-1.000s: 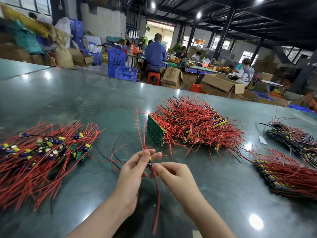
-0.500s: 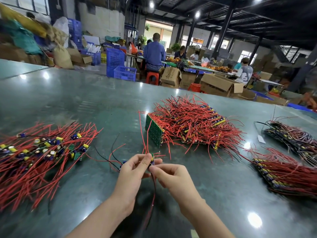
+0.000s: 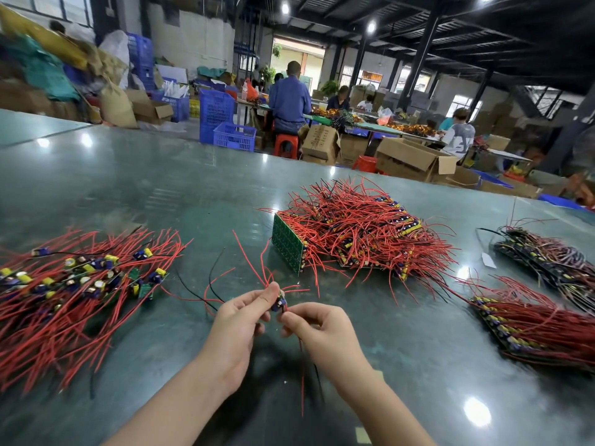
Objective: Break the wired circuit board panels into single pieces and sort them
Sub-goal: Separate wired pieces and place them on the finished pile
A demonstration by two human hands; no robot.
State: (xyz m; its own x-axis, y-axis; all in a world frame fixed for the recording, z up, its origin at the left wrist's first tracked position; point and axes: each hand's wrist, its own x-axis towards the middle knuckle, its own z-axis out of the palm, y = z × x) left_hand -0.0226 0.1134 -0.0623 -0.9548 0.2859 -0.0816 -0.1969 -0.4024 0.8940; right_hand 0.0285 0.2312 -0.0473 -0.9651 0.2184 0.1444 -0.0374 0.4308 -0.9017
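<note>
Since the earlier frame my hands have dropped slightly toward me, and the red wires that stood straight up from the piece now fan out to the left.

Head view: my left hand [image 3: 236, 320] pinches a small wired circuit board strip with blue and yellow components [image 3: 279, 302] between thumb and fingertips, its grip clamped on the strip. My right hand [image 3: 322, 326] pinches the same strip from the right, grip likewise clamped; red and black leads hang down below both hands. The strip is held above the glossy dark green counter [image 3: 161, 201], near its front centre.

To the left lies a spread pile of separated single boards with red wires [image 3: 80, 284]. Beyond my hands sits a stack of unbroken green panels bristling with red wires [image 3: 354, 233], one panel face tilted toward me. At the right, two more stacks of wired panels [image 3: 534, 320] lie near the counter edge.

Behind the counter, blue plastic crates [image 3: 222, 123] and open cardboard boxes [image 3: 415, 159] stand on the floor.
</note>
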